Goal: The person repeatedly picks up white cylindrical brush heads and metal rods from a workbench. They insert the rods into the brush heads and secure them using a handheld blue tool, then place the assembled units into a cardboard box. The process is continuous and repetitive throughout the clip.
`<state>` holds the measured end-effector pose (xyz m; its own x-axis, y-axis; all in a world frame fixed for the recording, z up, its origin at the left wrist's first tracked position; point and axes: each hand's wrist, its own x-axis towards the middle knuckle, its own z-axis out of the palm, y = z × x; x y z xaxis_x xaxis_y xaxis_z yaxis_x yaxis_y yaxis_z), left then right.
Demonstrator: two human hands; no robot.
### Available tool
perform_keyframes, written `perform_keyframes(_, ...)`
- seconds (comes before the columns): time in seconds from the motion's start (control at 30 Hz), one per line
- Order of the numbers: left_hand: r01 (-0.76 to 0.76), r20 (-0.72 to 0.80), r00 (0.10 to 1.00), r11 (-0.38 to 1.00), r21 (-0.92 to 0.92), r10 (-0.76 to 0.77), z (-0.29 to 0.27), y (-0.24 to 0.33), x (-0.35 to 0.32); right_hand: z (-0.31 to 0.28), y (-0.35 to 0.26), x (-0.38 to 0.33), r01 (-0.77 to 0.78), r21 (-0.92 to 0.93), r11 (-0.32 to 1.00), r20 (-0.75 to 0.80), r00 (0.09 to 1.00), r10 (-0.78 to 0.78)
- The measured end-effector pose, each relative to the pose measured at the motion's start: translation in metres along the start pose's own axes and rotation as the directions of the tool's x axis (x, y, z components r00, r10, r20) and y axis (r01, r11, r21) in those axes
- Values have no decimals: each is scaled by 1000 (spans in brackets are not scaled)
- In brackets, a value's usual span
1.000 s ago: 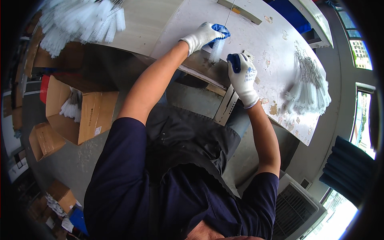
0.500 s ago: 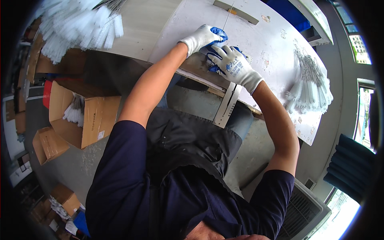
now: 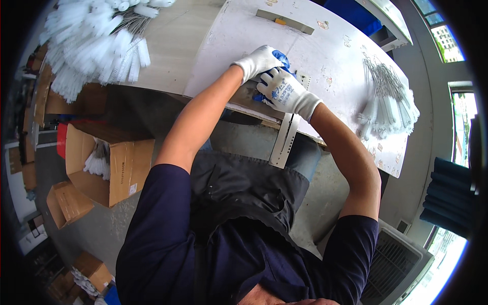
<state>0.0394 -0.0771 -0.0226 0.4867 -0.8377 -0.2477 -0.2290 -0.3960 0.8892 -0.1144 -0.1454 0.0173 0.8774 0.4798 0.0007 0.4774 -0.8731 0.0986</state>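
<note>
My left hand, in a white glove with blue palm coating, is closed over the near part of the white table. Faintly, a thin wire runs up from its fingertips; whatever is at its lower end is hidden. Right beside it, my right hand wears a matching glove, its fingers curled in toward the left fingertips. What those fingers grip cannot be made out. A perforated metal strip slants down from the table edge below my right hand.
White bristle brushes with wire stems lie in a large heap at the left and a smaller bundle at the right. A metal bar sits farther back. An open cardboard box with brushes stands at lower left.
The view has shifted slightly. The wire, upright and clearly seen before, now shows only faintly above my left hand. My hands stay close together, the right still curled beside the left.
</note>
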Motion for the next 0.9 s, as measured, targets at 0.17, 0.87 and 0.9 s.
perform_keyframes(0.17, -21, 24, 999, 977, -212, 27, 12, 26, -31, -1, -15, -5, -139, -14, 990, -12, 990, 138)
perform_keyframes(0.87, 88, 93, 995, -116, -989, -41, 142, -15, -196, -28, -96, 22, -853, 188, 487, 253, 521, 815)
perform_keyframes(0.9, 143, 155, 985, -149, -978, -70, 137, -1, -204, -26, -97, 20, -859, 198, 472, 255, 510, 821)
